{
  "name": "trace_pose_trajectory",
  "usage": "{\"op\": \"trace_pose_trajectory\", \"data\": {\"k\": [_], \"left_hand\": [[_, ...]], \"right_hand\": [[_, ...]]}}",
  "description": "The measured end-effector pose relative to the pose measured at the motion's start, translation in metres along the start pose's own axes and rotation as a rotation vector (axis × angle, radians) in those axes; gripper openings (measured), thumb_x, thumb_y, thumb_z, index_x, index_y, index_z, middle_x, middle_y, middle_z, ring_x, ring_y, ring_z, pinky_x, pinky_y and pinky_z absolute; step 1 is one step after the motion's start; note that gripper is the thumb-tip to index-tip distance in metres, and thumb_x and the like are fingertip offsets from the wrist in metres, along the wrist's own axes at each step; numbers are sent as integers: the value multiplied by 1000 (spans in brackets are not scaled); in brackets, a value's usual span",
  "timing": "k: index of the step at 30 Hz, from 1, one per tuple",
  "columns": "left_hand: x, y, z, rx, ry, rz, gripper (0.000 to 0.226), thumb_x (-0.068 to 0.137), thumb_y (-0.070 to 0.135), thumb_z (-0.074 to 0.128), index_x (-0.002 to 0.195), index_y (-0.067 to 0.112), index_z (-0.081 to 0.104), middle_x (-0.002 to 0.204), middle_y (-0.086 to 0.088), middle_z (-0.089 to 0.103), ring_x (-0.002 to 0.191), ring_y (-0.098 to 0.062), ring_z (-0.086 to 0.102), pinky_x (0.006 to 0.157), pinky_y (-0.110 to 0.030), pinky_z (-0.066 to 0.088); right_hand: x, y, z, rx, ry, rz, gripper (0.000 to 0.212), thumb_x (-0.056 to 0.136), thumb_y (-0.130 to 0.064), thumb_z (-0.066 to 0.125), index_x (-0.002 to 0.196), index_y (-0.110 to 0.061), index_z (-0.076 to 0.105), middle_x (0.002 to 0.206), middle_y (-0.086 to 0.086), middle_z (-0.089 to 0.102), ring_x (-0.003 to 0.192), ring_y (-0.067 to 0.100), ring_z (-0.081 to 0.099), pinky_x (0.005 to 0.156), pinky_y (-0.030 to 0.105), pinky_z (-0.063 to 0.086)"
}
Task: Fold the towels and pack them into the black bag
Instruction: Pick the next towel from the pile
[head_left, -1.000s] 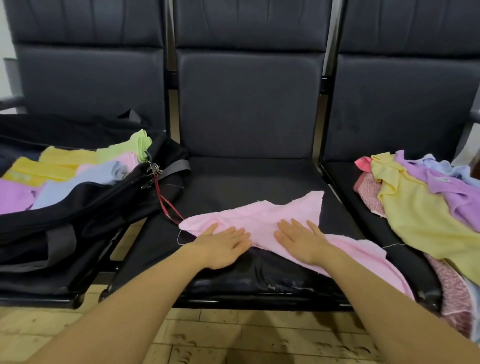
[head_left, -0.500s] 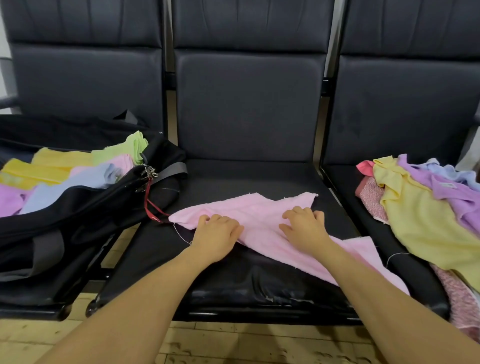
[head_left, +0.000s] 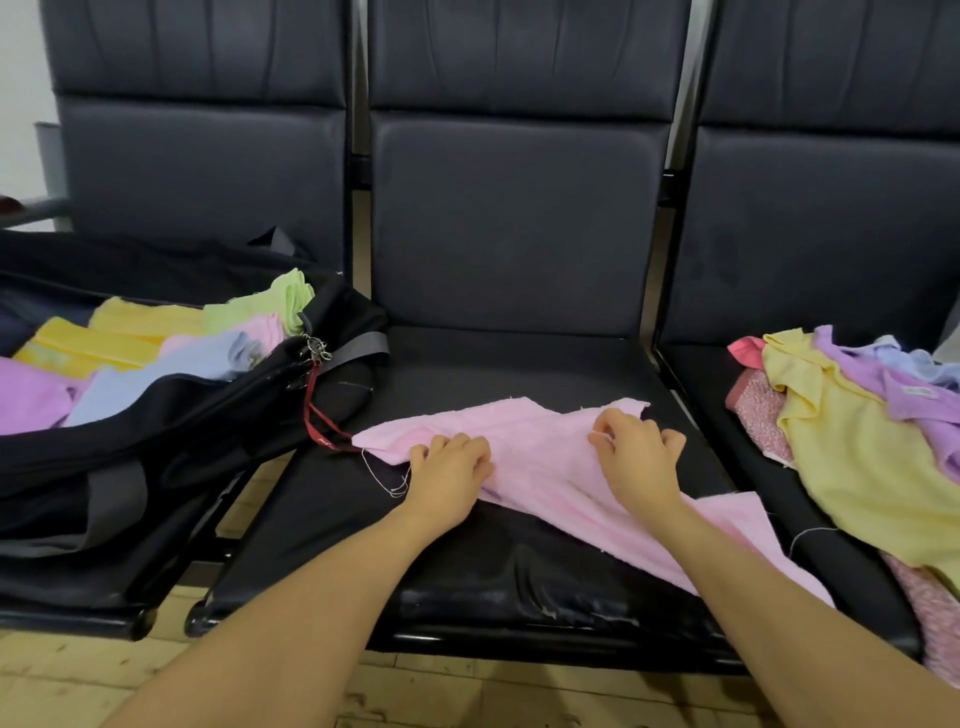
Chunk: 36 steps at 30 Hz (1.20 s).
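The soft pink cloth towel (head_left: 540, 457) lies across the flat black padded middle seat (head_left: 519, 374). It is bumpy and crooked, and its right end hangs off the front edge of the seat. Loose white threads dangle from its left side.

The left hand (head_left: 449, 475) sits on the left part of the towel with its fingers curled, bunching the cloth under them. The right hand (head_left: 636, 460) is near the far right corner, fingers curled too, pinching the cloth there.

To do this step well, I think both hands should hold the edge tight, pull it straight so the bumps go away, and then lay one half neatly over the other so the corners match. The hanging end needs to come up onto the seat first, or the fold may turn out crooked.

On the left seat is the big open black fabric bag (head_left: 156, 447). Folded towels in yellow, green, blue, pink and purple (head_left: 156, 348) already lie inside it. On the right seat is a messy heap of unfolded towels (head_left: 857, 441), so lots of work looks to be left.
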<state>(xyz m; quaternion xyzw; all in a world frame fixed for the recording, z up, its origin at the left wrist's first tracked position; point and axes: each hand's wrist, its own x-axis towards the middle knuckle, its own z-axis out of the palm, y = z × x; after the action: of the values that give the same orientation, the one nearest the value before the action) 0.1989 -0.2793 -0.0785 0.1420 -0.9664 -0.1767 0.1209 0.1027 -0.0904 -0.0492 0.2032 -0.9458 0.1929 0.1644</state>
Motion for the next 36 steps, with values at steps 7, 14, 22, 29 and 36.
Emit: {"op": "trace_pose_trajectory", "data": {"k": [7,14,22,29,36], "left_hand": [[-3,6,-39,-603,113,-75,14,98,21,49,83,19,50,66,2,51,62,-11,44,61,-20,37],[-6,7,-83,-481,12,-42,21,91,29,58,71,23,56,62,16,54,65,-3,48,73,-24,38],[-20,-12,-59,-163,155,-48,13,92,37,57,98,25,54,100,11,48,97,-11,43,82,-25,17],[-54,-17,-62,118,-52,295,25,94,45,49,96,27,67,98,13,56,95,-11,35,81,-30,17],[-65,-30,-49,31,-139,202,22,92,46,53,95,32,70,103,16,60,110,-12,36,80,-30,15]], "right_hand": [[-3,-24,-31,617,180,57,12,96,-10,51,102,-18,58,72,-1,58,77,7,47,93,26,28],[-9,-45,-37,659,206,-17,26,98,-8,47,99,-23,68,97,-10,63,97,11,52,98,36,36],[-26,-65,1,327,-214,-261,12,91,-35,60,96,-28,68,101,-17,60,100,-1,49,85,26,15],[-29,-70,9,325,-285,-315,12,91,-37,58,95,-31,67,101,-17,58,94,-4,44,84,26,14],[-36,-61,12,226,-435,-272,19,87,-46,61,94,-30,68,103,-16,62,96,3,47,92,31,21]]}}
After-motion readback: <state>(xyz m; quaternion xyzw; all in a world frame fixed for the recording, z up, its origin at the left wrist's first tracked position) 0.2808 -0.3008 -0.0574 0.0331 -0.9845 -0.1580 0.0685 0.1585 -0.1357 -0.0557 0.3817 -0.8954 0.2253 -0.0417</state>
